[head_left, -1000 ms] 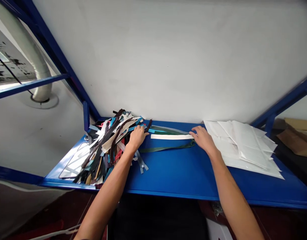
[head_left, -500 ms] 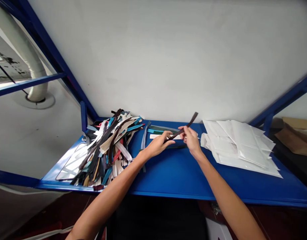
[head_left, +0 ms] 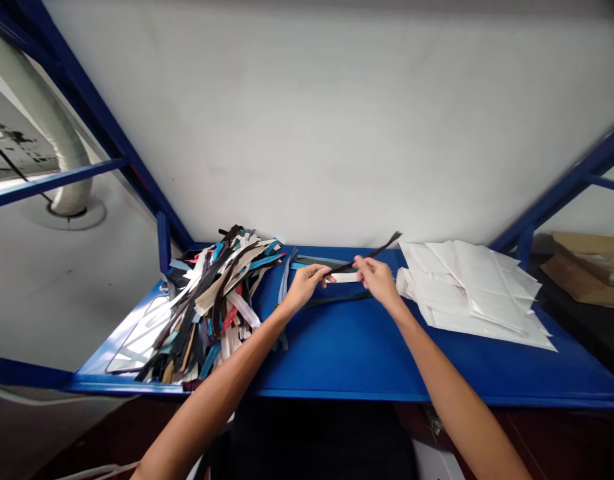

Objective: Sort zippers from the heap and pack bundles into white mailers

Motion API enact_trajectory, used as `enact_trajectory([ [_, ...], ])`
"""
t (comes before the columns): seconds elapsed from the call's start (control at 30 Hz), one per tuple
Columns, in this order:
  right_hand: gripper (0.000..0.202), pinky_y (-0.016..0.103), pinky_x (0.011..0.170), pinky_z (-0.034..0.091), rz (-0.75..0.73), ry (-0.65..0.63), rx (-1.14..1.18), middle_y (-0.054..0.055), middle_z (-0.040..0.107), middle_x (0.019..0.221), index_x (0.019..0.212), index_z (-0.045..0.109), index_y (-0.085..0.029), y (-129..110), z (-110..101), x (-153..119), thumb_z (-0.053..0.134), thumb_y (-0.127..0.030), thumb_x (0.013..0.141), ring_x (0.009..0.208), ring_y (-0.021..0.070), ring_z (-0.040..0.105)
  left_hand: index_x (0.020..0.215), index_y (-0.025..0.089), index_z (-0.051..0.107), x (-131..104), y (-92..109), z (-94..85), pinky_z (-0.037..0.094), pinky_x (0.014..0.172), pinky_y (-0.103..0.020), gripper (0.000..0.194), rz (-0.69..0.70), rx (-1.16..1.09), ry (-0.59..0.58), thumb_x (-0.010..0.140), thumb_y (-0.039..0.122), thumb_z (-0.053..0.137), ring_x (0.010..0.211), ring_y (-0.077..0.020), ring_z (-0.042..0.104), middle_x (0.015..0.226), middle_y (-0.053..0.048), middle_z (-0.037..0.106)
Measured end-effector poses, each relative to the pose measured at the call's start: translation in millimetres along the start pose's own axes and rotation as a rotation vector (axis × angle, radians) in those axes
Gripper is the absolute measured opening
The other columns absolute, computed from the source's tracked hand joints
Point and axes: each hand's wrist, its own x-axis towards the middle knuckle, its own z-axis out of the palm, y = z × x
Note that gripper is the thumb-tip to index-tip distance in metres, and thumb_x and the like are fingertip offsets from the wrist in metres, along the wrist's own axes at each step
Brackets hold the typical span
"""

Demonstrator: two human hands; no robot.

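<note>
A dark brown strip that looks like a zipper (head_left: 385, 245) is stretched between my two hands above the blue table (head_left: 347, 360). My left hand (head_left: 305, 285) pinches its left end between thumb and fingers. Further along, my right hand (head_left: 379, 280) grips it, and the free end sticks out up and to the right. Below the hands lie a white strip (head_left: 345, 277), a dark green zipper (head_left: 337, 300) and a grey-blue zipper (head_left: 285, 275). Blue and grey zippers (head_left: 307, 262) rest behind them, partly hidden by my hands.
A big tangled pile of many-coloured zippers (head_left: 221, 293) covers the table's left side, partly over a white panel (head_left: 141, 340). White plastic bags (head_left: 477, 290) are stacked at the right. Blue frame posts (head_left: 104, 127) rise at the sides, and cardboard (head_left: 581, 273) lies far right.
The dark zipper has dropped to a flatter angle, and my hands have drawn slightly apart along it. My left hand has shifted a little left. The whole view has moved slightly.
</note>
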Motion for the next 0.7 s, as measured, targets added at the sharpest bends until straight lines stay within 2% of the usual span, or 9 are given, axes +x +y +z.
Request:
enact_trajectory([
  [0.1, 0.039, 0.032, 0.065, 0.047, -0.235, -0.091, -0.174, 0.002, 0.073, 0.075, 0.100, 0.073, -0.024, -2, 21, -14, 0.062, -0.062, 0.101, 0.065, 0.0208, 0.064, 0.097, 0.015, 0.078, -3, -1, -1.6, 0.055, 0.077, -0.033, 0.045, 0.021, 0.089, 0.028, 0.096, 0.059, 0.066, 0.070, -0.0188, 0.069, 0.083, -0.007, 0.081],
  [0.2, 0.032, 0.033, 0.071, 0.048, -0.361, -0.127, -0.277, 0.003, 0.077, 0.086, 0.109, 0.072, -0.026, -4, 38, -24, 0.058, -0.054, 0.106, 0.070, 0.0219, 0.068, 0.094, 0.017, 0.078, -8, 4, -0.5, 0.054, 0.083, -0.031, 0.041, 0.102, 0.258, 0.040, 0.101, 0.054, 0.060, 0.084, -0.0217, 0.073, 0.086, -0.005, 0.080],
  [0.3, 0.035, 0.033, 0.072, 0.047, -0.408, -0.175, -0.367, 0.005, 0.078, 0.091, 0.098, 0.073, -0.026, -2, 43, -27, 0.051, -0.050, 0.110, 0.077, 0.0232, 0.070, 0.096, 0.019, 0.077, -13, 9, 2.4, 0.053, 0.083, -0.029, 0.039, 0.134, 0.354, 0.078, 0.104, 0.051, 0.057, 0.090, -0.0219, 0.074, 0.095, -0.005, 0.081],
  [0.4, 0.040, 0.032, 0.071, 0.046, -0.381, -0.130, -0.395, 0.005, 0.076, 0.086, 0.092, 0.071, -0.025, 1, 41, -25, 0.046, -0.049, 0.112, 0.078, 0.0237, 0.070, 0.097, 0.021, 0.075, -16, 12, 4.5, 0.052, 0.080, -0.029, 0.037, 0.121, 0.382, 0.081, 0.106, 0.050, 0.055, 0.088, -0.0230, 0.077, 0.091, -0.004, 0.082],
  [0.53, 0.031, 0.031, 0.068, 0.046, -0.361, -0.021, -0.381, 0.004, 0.073, 0.084, 0.101, 0.069, -0.025, 4, 39, -23, 0.053, -0.050, 0.110, 0.072, 0.0224, 0.068, 0.098, 0.024, 0.075, -17, 15, 6.0, 0.051, 0.079, -0.030, 0.033, 0.145, 0.481, 0.069, 0.108, 0.046, 0.053, 0.088, -0.0237, 0.079, 0.088, -0.003, 0.082],
  [0.7, 0.029, 0.032, 0.069, 0.047, -0.449, -0.052, -0.458, 0.006, 0.073, 0.093, 0.100, 0.069, -0.024, 4, 39, -22, 0.055, -0.047, 0.108, 0.075, 0.0225, 0.068, 0.112, 0.025, 0.075, -17, 14, 7.6, 0.054, 0.078, -0.029, 0.031, 0.134, 0.395, 0.105, 0.107, 0.047, 0.055, 0.088, -0.0240, 0.079, 0.094, -0.004, 0.083],
])
